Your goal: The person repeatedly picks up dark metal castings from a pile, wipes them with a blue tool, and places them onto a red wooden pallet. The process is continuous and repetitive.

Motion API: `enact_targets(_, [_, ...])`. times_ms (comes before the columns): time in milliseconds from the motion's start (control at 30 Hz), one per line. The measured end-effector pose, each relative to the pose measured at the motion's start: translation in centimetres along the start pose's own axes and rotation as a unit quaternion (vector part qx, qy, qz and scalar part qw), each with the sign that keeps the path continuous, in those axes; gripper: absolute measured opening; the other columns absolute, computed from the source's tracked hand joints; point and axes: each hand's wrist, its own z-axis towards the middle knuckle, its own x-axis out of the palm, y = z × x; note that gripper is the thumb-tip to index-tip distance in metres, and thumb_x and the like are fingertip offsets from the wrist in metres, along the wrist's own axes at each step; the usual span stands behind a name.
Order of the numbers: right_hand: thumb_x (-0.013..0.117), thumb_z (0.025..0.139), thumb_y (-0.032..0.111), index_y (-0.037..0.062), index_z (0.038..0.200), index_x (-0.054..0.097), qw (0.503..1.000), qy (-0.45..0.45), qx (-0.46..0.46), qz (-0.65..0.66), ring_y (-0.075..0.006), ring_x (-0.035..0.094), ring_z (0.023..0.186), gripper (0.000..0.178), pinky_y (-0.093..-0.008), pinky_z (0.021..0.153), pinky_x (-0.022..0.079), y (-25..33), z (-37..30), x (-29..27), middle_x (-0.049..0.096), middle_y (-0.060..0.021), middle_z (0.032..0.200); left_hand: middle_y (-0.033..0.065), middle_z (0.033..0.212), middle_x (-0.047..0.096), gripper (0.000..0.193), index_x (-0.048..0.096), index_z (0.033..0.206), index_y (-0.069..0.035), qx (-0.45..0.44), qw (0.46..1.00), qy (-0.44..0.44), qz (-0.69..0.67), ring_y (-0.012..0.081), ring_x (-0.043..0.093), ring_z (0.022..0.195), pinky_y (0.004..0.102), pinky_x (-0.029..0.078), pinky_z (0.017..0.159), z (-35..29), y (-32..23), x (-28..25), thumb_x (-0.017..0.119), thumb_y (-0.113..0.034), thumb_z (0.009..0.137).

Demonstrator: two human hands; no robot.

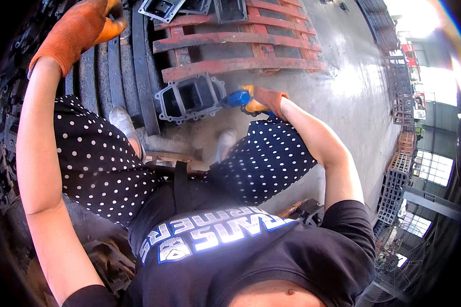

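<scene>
My right hand (265, 101), in an orange and yellow work glove, is closed around a blue handheld power tool (237, 99). The tool's front end is at the right rim of a grey metal casting (191, 97). That casting is box-like, with open pockets and bolt lugs around its flange, and lies beside a red slatted pallet (241, 65). At the upper left, my gloved left hand (82, 30) hovers over dark metal bars, apart from the casting. Its finger and thumb are loosely bent with a gap between them; the picture's top edge cuts part of it off.
More castings (161, 8) sit on the pallet's far left end. Long dark bars (144, 66) run along my left, beside heaped metal parts (5, 128). My feet stand either side of the casting's near end. Stacked crates (394, 174) line the right.
</scene>
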Motion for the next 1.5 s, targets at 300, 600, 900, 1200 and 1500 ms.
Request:
enact_targets(300, [0.073, 0.068, 0.019, 0.0041, 0.108, 0.062, 0.998, 0.017, -0.059, -0.023, -0.0249, 0.066, 0.082, 0.044, -0.036, 0.071, 0.05, 1.1, 1.1, 2.3, 0.069, -0.0105, 0.089, 0.0129, 0.106, 0.065, 0.04, 0.058, 0.118, -0.006, -0.019, 0.999, 0.026, -0.033, 0.0265, 0.065, 0.098, 0.0347, 0.053, 0.089, -1.7, -0.5, -0.3, 0.074, -0.011, 0.081])
enact_targets(600, [0.07, 0.074, 0.017, -0.0003, 0.111, 0.061, 0.996, 0.039, -0.076, 0.001, -0.0294, 0.068, 0.083, 0.042, -0.0341, 0.071, 0.05, -2.1, 2.6, 4.2, 0.068, -0.0163, 0.09, 0.0116, 0.106, 0.064, 0.038, 0.058, 0.118, -0.006, 0.035, 0.997, 0.062, -0.032, 0.027, 0.065, 0.099, 0.0347, 0.052, 0.092, -0.1, -1.6, 0.5, 0.071, -0.007, 0.082])
enact_targets(900, [0.064, 0.075, 0.013, 0.0105, 0.117, 0.059, 0.985, 0.016, -0.13, 0.113, -0.0226, 0.06, 0.085, 0.042, -0.0334, 0.075, 0.048, 4.9, 0.1, -2.0, 0.067, -0.0122, 0.099, 0.0155, 0.097, 0.066, 0.035, 0.061, 0.11, -0.006, -0.034, 0.998, 0.054, 0.023, 0.0295, 0.066, 0.092, 0.0372, 0.052, 0.084, -1.4, -0.2, 0.4, 0.072, -0.017, 0.078])
enact_targets(1200, [0.067, 0.079, 0.009, 0.0084, 0.118, 0.06, 0.984, 0.068, -0.109, 0.126, -0.0142, 0.059, 0.083, 0.04, -0.0269, 0.077, 0.047, 9.2, 2.8, -0.7, 0.067, -0.0029, 0.103, 0.0216, 0.091, 0.066, 0.038, 0.067, 0.099, -0.004, -0.072, 0.985, 0.158, -0.012, 0.0378, 0.063, 0.09, 0.0439, 0.049, 0.079, -0.7, -3.8, -3.4, 0.067, -0.035, 0.076])
enact_targets(1500, [0.066, 0.074, 0.011, 0.0087, 0.128, 0.054, 0.988, 0.081, -0.094, 0.094, -0.0278, 0.064, 0.098, 0.055, -0.0346, 0.082, 0.048, 9.7, 4.0, -0.8, 0.067, -0.0129, 0.11, 0.0201, 0.088, 0.067, 0.033, 0.069, 0.095, -0.005, -0.057, 0.991, 0.104, -0.062, 0.0363, 0.065, 0.085, 0.044, 0.051, 0.077, -1.5, -4.8, -4.7, 0.065, -0.033, 0.076])
